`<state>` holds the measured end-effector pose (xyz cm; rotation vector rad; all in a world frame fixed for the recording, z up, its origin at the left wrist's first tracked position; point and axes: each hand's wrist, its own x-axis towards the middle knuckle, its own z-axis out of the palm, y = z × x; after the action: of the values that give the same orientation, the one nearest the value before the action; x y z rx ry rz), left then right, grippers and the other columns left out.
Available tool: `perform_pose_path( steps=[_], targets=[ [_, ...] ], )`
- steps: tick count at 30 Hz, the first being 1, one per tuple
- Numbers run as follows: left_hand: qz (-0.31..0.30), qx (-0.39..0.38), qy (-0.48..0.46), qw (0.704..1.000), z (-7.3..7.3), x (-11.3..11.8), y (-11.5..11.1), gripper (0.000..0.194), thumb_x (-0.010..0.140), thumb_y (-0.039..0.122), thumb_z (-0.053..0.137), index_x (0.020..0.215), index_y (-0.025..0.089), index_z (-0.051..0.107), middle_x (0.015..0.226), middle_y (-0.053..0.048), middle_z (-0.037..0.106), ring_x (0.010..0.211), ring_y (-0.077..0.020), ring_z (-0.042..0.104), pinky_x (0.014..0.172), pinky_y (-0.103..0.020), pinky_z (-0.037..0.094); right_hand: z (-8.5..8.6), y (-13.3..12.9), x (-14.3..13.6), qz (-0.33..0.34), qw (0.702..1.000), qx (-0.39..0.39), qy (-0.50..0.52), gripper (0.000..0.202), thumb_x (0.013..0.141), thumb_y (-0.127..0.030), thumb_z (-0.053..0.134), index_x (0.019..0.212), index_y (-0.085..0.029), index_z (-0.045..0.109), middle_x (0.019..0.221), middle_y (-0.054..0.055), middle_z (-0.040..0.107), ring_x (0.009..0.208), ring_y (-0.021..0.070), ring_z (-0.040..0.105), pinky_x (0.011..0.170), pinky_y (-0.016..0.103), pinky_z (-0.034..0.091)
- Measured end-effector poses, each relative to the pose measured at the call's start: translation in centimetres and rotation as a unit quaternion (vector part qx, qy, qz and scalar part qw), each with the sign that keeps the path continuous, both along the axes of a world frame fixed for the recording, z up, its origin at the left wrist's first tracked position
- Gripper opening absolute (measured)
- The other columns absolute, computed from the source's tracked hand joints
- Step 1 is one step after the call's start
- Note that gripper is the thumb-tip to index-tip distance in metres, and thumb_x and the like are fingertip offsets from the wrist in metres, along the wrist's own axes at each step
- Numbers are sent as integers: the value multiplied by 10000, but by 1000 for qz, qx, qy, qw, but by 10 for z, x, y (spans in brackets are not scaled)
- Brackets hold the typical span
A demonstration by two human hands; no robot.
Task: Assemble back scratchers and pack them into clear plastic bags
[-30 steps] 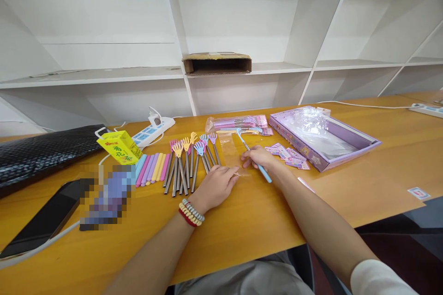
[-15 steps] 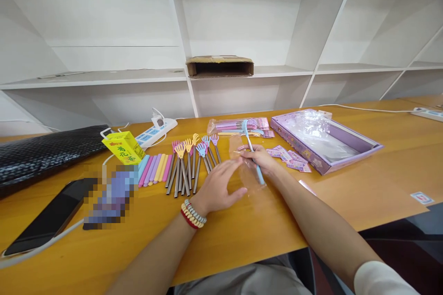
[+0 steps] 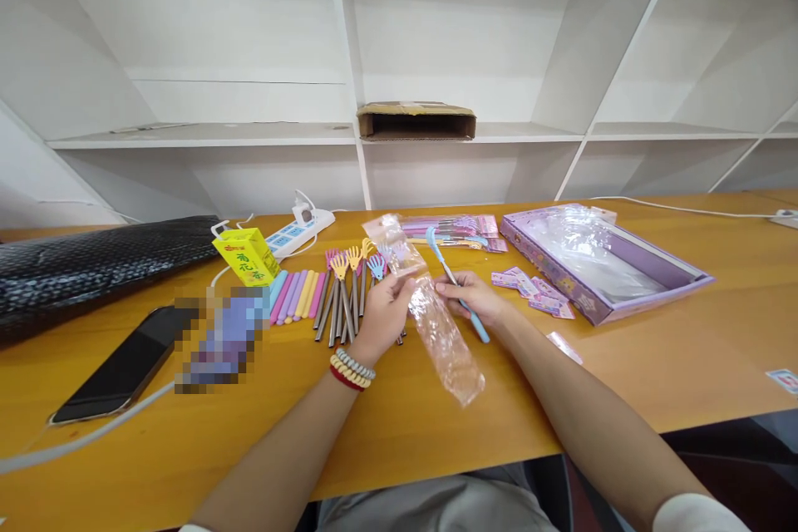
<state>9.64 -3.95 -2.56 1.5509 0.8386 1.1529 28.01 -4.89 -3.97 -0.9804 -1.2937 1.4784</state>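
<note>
Between the fingers of my left hand (image 3: 385, 312) is a clear plastic bag (image 3: 445, 345), pinched near its upper part and hanging down toward me over the table. My right hand (image 3: 475, 298) grips a blue back scratcher (image 3: 460, 289) with a metal shaft; its claw end points up and away, its blue handle toward me. The two hands are close together, the bag beside the scratcher. Left of the bag lie several metal rods with coloured claw heads (image 3: 340, 268), partly hidden by my left hand. A row of pastel handle tubes (image 3: 296, 297) lies farther left.
Packed back scratchers (image 3: 452, 226) lie behind my hands. To the right are small printed cards (image 3: 534, 289) and a purple display box (image 3: 595, 307). On the left are a yellow drink carton (image 3: 246, 256), a power strip (image 3: 301, 233), a phone (image 3: 125, 362) and a black wrapped bundle (image 3: 105, 270).
My left hand has closed on the clear bag and lifted it off the table to the left of the scratcher. My right hand still holds the scratcher. The view has shifted slightly left.
</note>
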Motion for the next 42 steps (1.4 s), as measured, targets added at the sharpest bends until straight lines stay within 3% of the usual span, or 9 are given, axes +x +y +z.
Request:
perform_pose_path(
  steps=[3, 7, 13, 21, 25, 28, 31, 35, 42],
  targets=[
    [90, -6, -59, 994, 3, -9, 13, 368, 797, 365, 553, 1117, 185, 570, 839, -57, 632, 531, -115, 563, 441, -247, 495, -4, 6, 3, -32, 999, -29, 3, 357, 746, -473, 589, 887, -147, 557, 548, -2, 614, 259, 28, 297, 291, 186, 120],
    [194, -1, -137, 971, 4, -24, 32, 382, 786, 336, 566, 1140, 201, 526, 767, -31, 597, 550, -110, 561, 425, -217, 497, -3, 9, 9, -83, 996, -23, 8, 341, 746, -518, 567, 846, -206, 473, 571, -31, 614, 247, 38, 294, 283, 186, 121],
    [255, -15, -200, 946, 7, -38, 45, 334, 785, 377, 563, 1065, 202, 513, 783, -4, 556, 520, -81, 555, 449, -230, 523, 6, 4, 21, -49, 998, 26, -21, 347, 759, -512, 546, 786, -167, 575, 476, -14, 535, 373, 84, 426, 393, 210, 308],
    [234, -18, -235, 943, 12, -40, 44, 352, 752, 391, 595, 1034, 190, 530, 661, 44, 468, 486, -68, 519, 462, -250, 542, 10, 7, 32, -113, 987, 88, -72, 274, 762, -406, 570, 906, -173, 576, 656, -4, 613, 412, 74, 464, 392, 206, 328],
    [206, -25, -245, 947, 13, -40, 43, 337, 739, 364, 615, 1015, 188, 538, 639, 52, 471, 465, -50, 488, 463, -234, 535, 13, 1, 30, -61, 995, 36, -73, 243, 783, -397, 518, 750, -158, 549, 662, 19, 621, 363, 75, 453, 284, 191, 244],
    [199, -42, -255, 945, 14, -40, 43, 299, 733, 333, 622, 987, 196, 543, 617, 62, 468, 448, -50, 484, 444, -232, 527, 15, -5, 31, 14, 993, -13, -119, 257, 779, -390, 534, 747, -138, 570, 583, 23, 616, 341, 82, 459, 282, 185, 280],
    [201, -51, -256, 944, 14, -40, 44, 278, 731, 319, 621, 968, 197, 540, 599, 66, 470, 454, -71, 527, 429, -231, 518, 17, -9, 32, 50, 986, -47, -151, 344, 793, -437, 533, 965, -142, 573, 595, 33, 651, 325, 85, 461, 286, 178, 290],
    [207, -53, -263, 941, 15, -40, 44, 282, 747, 319, 598, 983, 191, 514, 739, 12, 579, 478, -104, 595, 406, -228, 507, 22, -12, 31, 39, 977, -61, -202, 586, 847, -549, 412, 1309, -188, 399, 506, 3, 623, 269, 83, 418, 261, 164, 245],
    [162, -84, -285, 941, 16, -41, 42, 292, 750, 321, 601, 967, 190, 455, 884, -54, 656, 557, -167, 656, 428, -248, 517, 32, -20, 26, 63, 971, -72, -218, 675, 825, -515, 493, 1402, -231, 289, 435, -39, 569, 313, 114, 509, 289, 171, 353]
  ],
)
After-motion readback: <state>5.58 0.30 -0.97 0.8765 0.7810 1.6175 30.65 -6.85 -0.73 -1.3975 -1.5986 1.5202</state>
